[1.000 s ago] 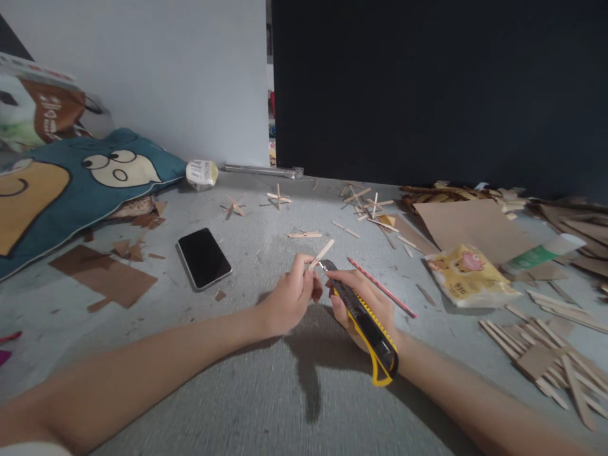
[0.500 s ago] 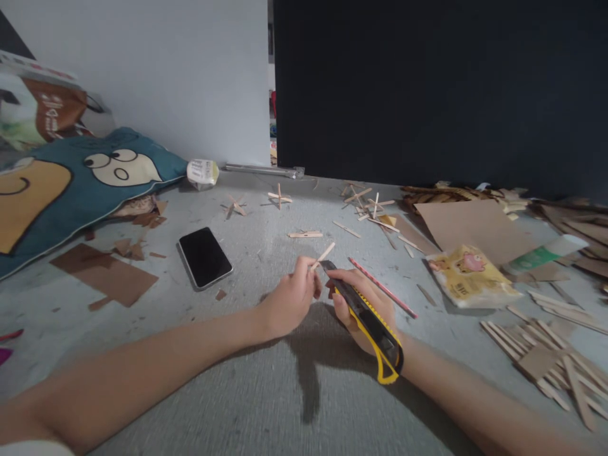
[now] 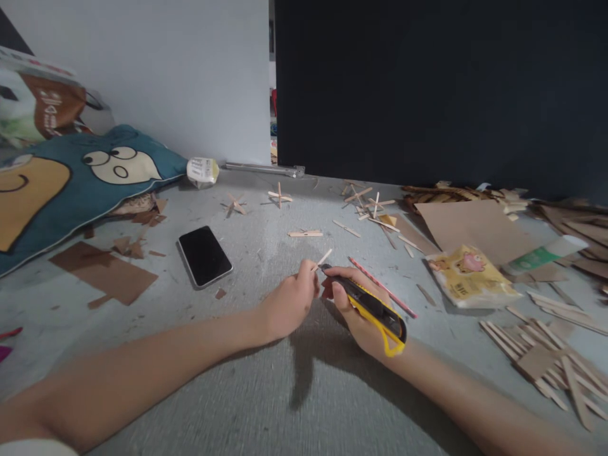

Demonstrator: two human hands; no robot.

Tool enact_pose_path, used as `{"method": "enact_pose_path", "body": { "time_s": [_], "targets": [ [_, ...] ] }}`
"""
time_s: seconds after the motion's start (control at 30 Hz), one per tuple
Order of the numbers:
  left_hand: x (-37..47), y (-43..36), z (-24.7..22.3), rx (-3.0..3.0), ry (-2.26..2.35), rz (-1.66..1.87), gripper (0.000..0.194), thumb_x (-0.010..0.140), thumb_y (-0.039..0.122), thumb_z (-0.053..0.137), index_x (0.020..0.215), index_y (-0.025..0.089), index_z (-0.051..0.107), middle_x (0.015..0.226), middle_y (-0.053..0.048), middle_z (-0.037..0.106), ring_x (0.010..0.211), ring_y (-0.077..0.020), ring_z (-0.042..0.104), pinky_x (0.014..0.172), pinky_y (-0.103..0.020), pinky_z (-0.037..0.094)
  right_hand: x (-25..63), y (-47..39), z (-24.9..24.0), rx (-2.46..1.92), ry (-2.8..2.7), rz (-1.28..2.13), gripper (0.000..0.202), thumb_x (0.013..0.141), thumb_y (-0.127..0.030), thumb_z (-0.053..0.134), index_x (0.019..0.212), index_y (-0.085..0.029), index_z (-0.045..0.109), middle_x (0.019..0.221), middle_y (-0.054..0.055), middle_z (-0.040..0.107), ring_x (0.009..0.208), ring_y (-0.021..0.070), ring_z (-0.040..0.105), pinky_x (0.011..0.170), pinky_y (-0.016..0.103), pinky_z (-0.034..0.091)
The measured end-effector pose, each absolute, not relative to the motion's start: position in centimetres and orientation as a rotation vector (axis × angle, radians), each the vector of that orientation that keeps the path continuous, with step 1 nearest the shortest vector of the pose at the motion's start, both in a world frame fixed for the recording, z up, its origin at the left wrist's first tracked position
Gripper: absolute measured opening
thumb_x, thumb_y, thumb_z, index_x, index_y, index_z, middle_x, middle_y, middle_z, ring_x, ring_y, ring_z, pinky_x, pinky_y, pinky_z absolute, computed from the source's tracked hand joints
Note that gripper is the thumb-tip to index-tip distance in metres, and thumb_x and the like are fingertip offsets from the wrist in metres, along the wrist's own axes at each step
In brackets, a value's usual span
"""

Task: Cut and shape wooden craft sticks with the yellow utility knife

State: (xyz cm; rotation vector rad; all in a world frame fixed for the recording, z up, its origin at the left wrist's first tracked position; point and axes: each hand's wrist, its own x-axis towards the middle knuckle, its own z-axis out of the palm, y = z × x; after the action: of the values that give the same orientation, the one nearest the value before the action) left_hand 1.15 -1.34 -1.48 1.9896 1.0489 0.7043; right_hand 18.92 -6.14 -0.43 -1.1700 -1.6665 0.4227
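Note:
My left hand [image 3: 293, 303] is closed around a thin wooden craft stick [image 3: 325, 257], whose upper end juts out past the fingers. In my right hand [image 3: 363, 310] is a yellow and black utility knife [image 3: 375, 306], gripped with its front end right beside the stick. Whether the blade touches the wood cannot be made out. Just beyond the right hand lies a red patterned pencil [image 3: 382, 288]. Further back on the table are a short stack of sticks [image 3: 305, 234] and a stick assembled into a cross shape [image 3: 280, 196].
A black phone [image 3: 205, 256] and brown cardboard pieces [image 3: 104, 272] lie on the left, near a blue cushion [image 3: 95, 177]. To the right are a yellow tissue pack [image 3: 470, 276], a glue tube [image 3: 546, 253] and a pile of craft sticks [image 3: 546, 361]. A dark panel [image 3: 427, 88] stands behind.
The utility knife has turned flatter, its rear end swinging up and slightly right. The craft stick in my left hand has tilted and shows less of its length.

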Motion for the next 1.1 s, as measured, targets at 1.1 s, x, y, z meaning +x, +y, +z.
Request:
{"method": "enact_pose_path", "body": {
  "time_s": [1.1],
  "targets": [
    [1.7, 0.9, 0.2, 1.471, 0.832, 0.861, 0.043, 0.098, 0.051, 0.057, 0.071, 0.018, 0.060, 0.063, 0.000, 0.059, 0.061, -0.0134, 0.053, 0.066, -0.029, 0.043, 19.7, -5.0, -1.9, -1.043, -1.802, 0.249, 0.013, 0.101, -0.027, 0.057, 0.109, -0.027, 0.066, 0.090, 0.002, 0.074, 0.078, 0.0169, 0.074, 0.078, 0.031, 0.061]
  ]
}}
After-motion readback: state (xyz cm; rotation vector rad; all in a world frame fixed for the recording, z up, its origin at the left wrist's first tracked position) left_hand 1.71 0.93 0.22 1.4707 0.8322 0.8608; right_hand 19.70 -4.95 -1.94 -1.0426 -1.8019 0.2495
